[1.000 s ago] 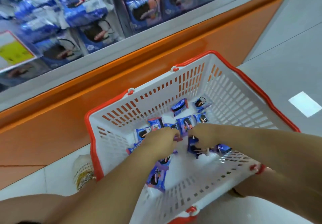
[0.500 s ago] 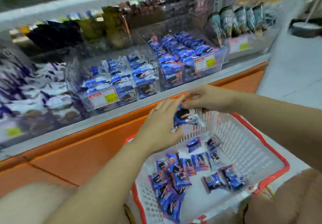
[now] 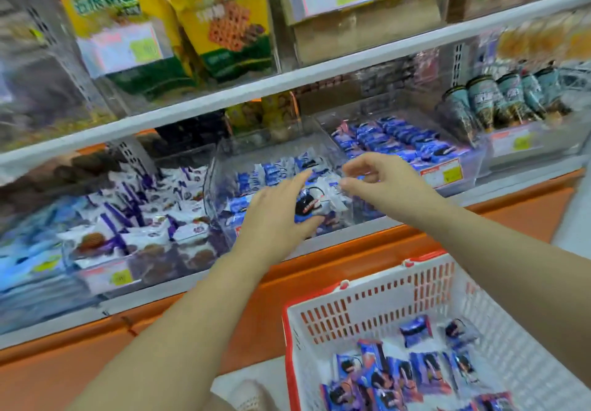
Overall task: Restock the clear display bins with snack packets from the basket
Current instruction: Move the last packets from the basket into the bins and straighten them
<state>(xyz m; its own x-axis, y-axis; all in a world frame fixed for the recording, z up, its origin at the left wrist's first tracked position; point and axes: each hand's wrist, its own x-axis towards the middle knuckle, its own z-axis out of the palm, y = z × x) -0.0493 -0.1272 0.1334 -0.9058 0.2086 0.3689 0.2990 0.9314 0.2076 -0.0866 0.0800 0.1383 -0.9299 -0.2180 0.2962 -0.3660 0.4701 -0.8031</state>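
Fingers (image 3: 297, 180) and thumb of the left hand (image 3: 271, 219) clamp a few snack packets (image 3: 311, 201) just over the middle clear bin (image 3: 215, 193). Right hand (image 3: 387, 180) hovers beside them, its fingers loosely curled and apart, gripping nothing. More packets lie in the basket (image 3: 367, 302) below.

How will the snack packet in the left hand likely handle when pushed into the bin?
The snack packet looks small and probably light: the left hand carries it between thumb and fingers. Its glossy film may be slippery, and its crimped end likely flexes.
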